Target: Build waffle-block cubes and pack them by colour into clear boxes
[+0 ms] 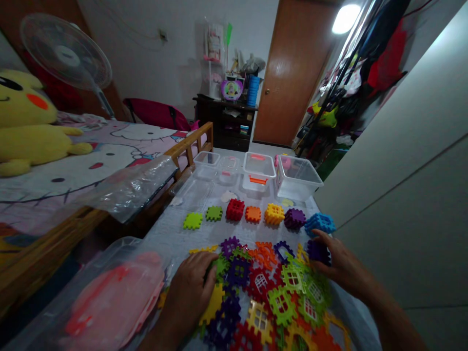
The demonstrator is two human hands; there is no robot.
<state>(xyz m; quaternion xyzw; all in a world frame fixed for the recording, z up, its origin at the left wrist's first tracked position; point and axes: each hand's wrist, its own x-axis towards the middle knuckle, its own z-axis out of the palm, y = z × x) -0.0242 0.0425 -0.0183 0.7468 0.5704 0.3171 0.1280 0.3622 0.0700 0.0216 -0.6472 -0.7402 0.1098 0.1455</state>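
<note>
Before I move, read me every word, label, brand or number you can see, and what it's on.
No text can be read with certainty.
Packaging against the far wall: any print is too small and blurred to read.
Purple-framed item on the dark cabinet: markings too small to make out.
Plastic pieces near the left hand: no lettering visible.
Dark purple piece in the right hand: none visible.

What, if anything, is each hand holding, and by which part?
The right hand holds a dark purple notched plastic tile by opposite edges; for the left hand, I cannot tell.
</note>
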